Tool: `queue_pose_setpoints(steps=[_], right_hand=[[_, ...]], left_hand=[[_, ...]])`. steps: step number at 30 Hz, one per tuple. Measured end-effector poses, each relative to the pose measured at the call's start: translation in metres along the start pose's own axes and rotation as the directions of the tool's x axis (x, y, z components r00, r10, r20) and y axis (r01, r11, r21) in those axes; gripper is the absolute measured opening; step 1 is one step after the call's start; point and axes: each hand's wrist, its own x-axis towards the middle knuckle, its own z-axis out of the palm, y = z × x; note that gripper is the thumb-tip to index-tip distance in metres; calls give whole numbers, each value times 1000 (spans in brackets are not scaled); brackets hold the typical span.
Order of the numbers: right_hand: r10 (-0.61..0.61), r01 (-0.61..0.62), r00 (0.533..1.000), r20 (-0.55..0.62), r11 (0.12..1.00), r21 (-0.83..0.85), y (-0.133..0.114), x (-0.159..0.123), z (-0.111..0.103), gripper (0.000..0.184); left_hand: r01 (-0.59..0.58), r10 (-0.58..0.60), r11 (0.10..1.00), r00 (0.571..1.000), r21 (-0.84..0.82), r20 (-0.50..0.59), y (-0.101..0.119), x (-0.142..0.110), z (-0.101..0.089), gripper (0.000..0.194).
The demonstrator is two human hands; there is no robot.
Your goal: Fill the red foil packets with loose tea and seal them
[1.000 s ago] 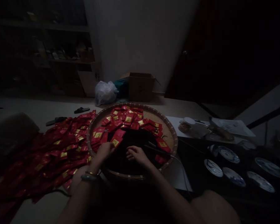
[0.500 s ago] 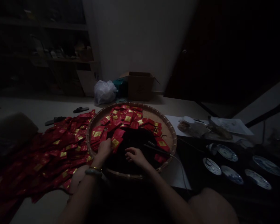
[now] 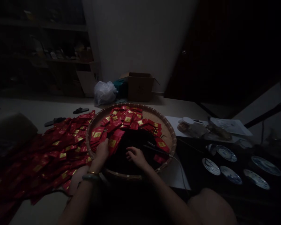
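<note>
From here, in the one head-worn view, the person leans over a round woven tray sitting on the table, with a mound of red packets with gold labels filling its far half and many more spread across the table to the left. The left hand, with a bangle at the wrist, sits at the packets' near edge, fingers curled against them; whether it is clamped on any, I cannot tell. The right hand rests over a dark heap in the tray, its fingers loosely apart and holding nothing. Just beside it lies a black corded stick. Blue-and-white plates sit off to the right, and a cardboard box stands beyond the tray.
</note>
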Motion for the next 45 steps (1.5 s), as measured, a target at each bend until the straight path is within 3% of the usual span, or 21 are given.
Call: queue_pose_setpoints(steps=[1, 3, 5, 6, 8, 9, 10, 12, 14, 16, 17, 19, 22, 24, 26, 32, 37, 40, 45], right_hand=[[-123, 117, 989, -76, 990, -76, -5, -2, -1, 33], [-431, 369, 886, -170, 879, -301, -19, -5, -5, 42], [-638, 512, 763, -102, 693, -507, -34, -6, -8, 48], [-673, 542, 738, -36, 625, -562, -41, -5, -9, 48], [-661, 566, 749, 49, 598, -567, -50, -3, -10, 45], [-638, 558, 769, 34, 644, -523, -51, -2, -9, 44], [-607, 535, 794, -23, 717, -446, -50, -2, -8, 44], [-496, 459, 844, -203, 865, -205, -42, -2, -3, 48], [-357, 388, 880, -315, 921, 39, -31, -6, 2, 54], [-306, 353, 899, -314, 930, 101, -24, -11, 5, 56], [-329, 358, 890, -315, 933, 37, -23, -14, 5, 56], [-461, 407, 829, -316, 885, -225, -27, -17, -1, 57], [-705, 509, 699, -117, 606, -612, -44, -14, -17, 60], [-755, 574, 649, 91, 408, -710, -53, -8, -26, 53], [-761, 607, 618, 196, 304, -734, -56, -2, -31, 46], [-791, 653, 584, 183, 323, -685, -37, 5, -32, 41], [-834, 589, 542, 104, 289, -755, -38, 0, -35, 25], [-812, 601, 557, 175, 248, -760, -48, -3, -39, 26], [-728, 663, 614, 305, 267, -699, -50, -10, -44, 27]], left_hand=[[-19, 19, 1000, 1000, -23, -11, -1, -1, -1, 28], [-92, 89, 994, 994, -54, -65, 2, -6, -5, 31], [-237, 224, 969, 962, -68, -154, 10, -12, -11, 33], [-336, 314, 938, 926, -80, -208, 15, -15, -15, 28], [-520, 453, 840, 828, -151, -331, 26, -20, -20, 17], [-554, 426, 802, 792, -222, -437, 31, -22, -20, 17], [-560, 353, 767, 776, -313, -522, 35, -23, -19, 19], [-507, 146, 674, 805, -538, -576, 41, -24, -11, 37], [-403, 97, 534, 903, -743, -419, 45, -26, 1, 42], [-284, 193, 445, 957, -849, -218, 47, -28, 15, 33], [-240, 183, 444, 967, -863, -175, 48, -30, 20, 33], [-233, 185, 488, 969, -841, -162, 49, -32, 26, 30], [-290, 236, 554, 954, -781, -186, 49, -34, 25, 23], [-302, 259, 562, 948, -770, -183, 49, -34, 22, 23], [-284, 247, 547, 953, -788, -173, 50, -34, 21, 25], [-254, 257, 442, 955, -860, -150, 57, -36, 24, 30], [-268, 270, 494, 951, -827, -148, 56, -37, 19, 29], [-253, 279, 518, 953, -817, -118, 53, -35, 14, 28], [-185, 237, 450, 968, -874, -83, 53, -30, 7, 35]])
